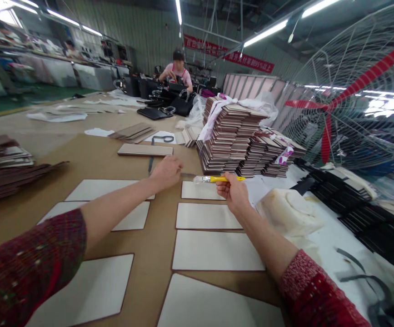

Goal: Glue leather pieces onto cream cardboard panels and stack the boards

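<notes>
My right hand (233, 194) is closed round the yellow handle of a paintbrush (217, 179), its pale bristles pointing left. My left hand (167, 172) is closed in a pinch on a thin dark strip (188, 175), which reaches from its fingers to the bristles. Below both hands, white rectangular panels with dark edges lie in two columns; one panel (201, 190) is right under the brush. Beyond my left hand a narrow beige panel (145, 150) lies across another dark strip (151, 164).
Tall stacks of folded panels (231, 136) stand at the back right, beside a large fan (326, 107). A whitish plastic container (290, 210) sits right of my right arm. Brown pieces (9, 168) are piled at left. A co-worker (178, 72) sits behind black bags (183, 104).
</notes>
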Available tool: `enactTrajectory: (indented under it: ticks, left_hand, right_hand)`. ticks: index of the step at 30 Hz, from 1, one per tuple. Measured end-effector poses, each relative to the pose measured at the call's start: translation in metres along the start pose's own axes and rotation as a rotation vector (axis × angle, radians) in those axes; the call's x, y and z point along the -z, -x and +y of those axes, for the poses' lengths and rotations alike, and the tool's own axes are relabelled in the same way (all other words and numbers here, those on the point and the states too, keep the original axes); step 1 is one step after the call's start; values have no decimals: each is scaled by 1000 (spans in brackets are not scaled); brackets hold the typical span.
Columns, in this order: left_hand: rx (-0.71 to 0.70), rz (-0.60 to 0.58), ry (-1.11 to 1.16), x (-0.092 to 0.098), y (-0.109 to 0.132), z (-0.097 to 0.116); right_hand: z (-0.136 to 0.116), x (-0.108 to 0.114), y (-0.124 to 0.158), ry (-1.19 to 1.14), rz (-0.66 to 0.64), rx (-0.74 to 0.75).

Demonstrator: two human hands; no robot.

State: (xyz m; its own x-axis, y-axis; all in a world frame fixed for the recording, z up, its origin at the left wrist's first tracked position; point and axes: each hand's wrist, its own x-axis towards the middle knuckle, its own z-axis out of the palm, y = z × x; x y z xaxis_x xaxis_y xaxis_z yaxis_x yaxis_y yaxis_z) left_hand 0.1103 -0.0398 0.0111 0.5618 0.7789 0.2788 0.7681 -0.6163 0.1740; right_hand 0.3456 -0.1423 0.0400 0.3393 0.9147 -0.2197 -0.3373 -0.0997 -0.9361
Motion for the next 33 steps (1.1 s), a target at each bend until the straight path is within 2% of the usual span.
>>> enactTrajectory:
  ticks: [2, 7, 12, 17, 24, 30, 33]
  left_hand:
    - [-29, -1, 20, 4, 18, 7]
    - [-241, -84, 104, -2, 63, 25]
    - [-262, -81, 115, -9, 73, 25]
    - [-175, -72, 82, -14, 57, 8]
    - [-81, -122, 32, -27, 27, -14]
    - [119, -84, 51, -32, -19, -29]
    - [151, -75, 96, -35, -42, -28]
  right_hand:
    - [4, -2, -5, 5, -14, -15]
    - [12, -9, -13, 13, -18, -30]
    - [14, -12, -14, 14, -18, -19]
    - [8, -3, -13, -10, -9, 2]
    - [2, 5, -11, -42, 10, 27]
    - [5, 4, -11, -45, 11, 35]
    - [5, 3, -11, -40, 11, 45]
